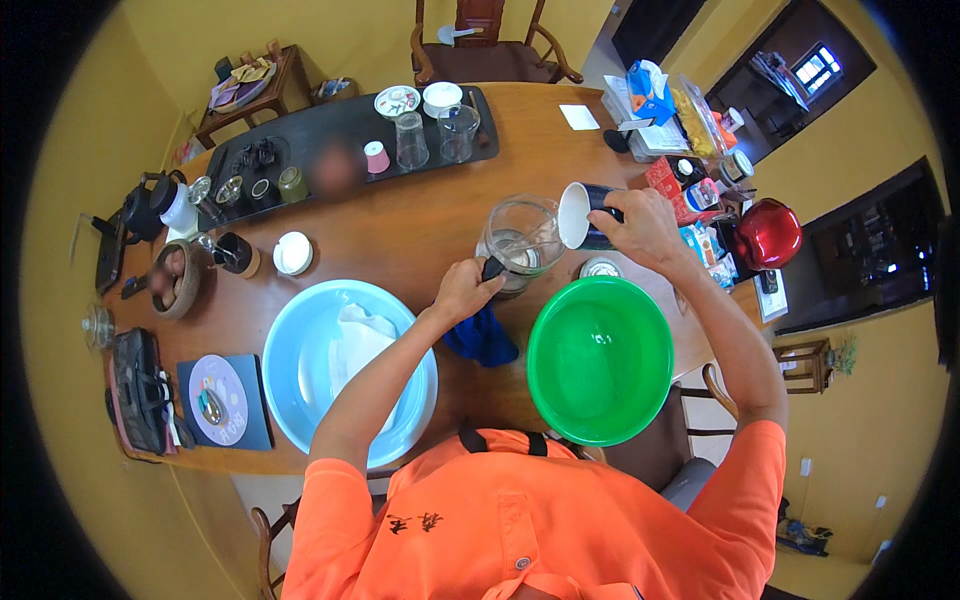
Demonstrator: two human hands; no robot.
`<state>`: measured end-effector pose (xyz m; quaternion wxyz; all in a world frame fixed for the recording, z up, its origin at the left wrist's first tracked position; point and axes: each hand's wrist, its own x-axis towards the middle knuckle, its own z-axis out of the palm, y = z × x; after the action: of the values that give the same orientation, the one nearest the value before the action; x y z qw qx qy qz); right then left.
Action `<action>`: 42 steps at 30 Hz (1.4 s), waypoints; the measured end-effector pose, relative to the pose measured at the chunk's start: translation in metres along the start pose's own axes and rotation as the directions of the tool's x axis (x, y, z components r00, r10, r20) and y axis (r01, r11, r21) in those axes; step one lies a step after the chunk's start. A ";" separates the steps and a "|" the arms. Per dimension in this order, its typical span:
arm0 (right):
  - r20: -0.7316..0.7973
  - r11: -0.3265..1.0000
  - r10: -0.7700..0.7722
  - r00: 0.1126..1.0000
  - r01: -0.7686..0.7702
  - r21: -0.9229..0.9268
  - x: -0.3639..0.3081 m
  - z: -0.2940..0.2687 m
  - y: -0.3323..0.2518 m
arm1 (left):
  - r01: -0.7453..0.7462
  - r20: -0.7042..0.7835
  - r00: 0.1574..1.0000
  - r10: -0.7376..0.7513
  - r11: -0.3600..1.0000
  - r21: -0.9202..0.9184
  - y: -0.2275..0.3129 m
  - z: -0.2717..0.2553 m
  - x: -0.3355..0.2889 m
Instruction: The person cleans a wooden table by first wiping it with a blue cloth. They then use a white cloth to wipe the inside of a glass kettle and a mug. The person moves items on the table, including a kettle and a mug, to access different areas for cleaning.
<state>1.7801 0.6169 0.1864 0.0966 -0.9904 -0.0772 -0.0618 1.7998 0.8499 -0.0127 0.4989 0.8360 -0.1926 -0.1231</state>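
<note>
My left hand (468, 290) is closed around the black handle of a clear glass pitcher (513, 212), which has some clear liquid in its bottom. A dark mug with a white inside (574, 217) is tipped sideways over the pitcher's right rim. It is gripped at its handle by my right hand (642, 228), and a thin stream seems to run from it into the glass. Under my left wrist lies a dark blue cloth (482, 338). A round white-and-metal lid (600, 267) rests on the table below the mug.
A green basin (541, 375) stands near me on the right, a light blue basin (283, 400) with a white cloth (362, 340) on the left. Behind is a black tray (355, 195) with glasses and cups. A red rounded case (768, 234) and packages crowd the right edge.
</note>
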 end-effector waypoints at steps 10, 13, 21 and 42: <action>0.012 0.934 -0.304 0.953 0.301 -0.192 0.004 0.009 -0.012 | -0.050 -0.043 0.998 0.052 0.998 0.040 -0.011 0.008 0.004; 0.007 0.906 -0.360 0.933 0.352 -0.234 0.002 0.017 -0.016 | -0.050 -0.047 0.998 0.051 0.998 0.034 -0.012 0.007 0.005; -0.245 0.974 0.011 0.970 0.045 0.224 -0.012 0.011 0.008 | 0.022 -0.014 1.000 -0.022 1.000 -0.014 0.000 0.003 0.001; -0.115 0.992 -0.003 0.993 0.017 0.128 -0.231 0.136 0.083 | -0.112 -0.380 0.906 0.184 0.973 0.204 -0.005 -0.058 -0.037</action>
<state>1.5818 0.5310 0.0070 0.1641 -0.9766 -0.0803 -0.1136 1.7904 0.9141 0.0109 0.4592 0.8673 -0.1610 0.1048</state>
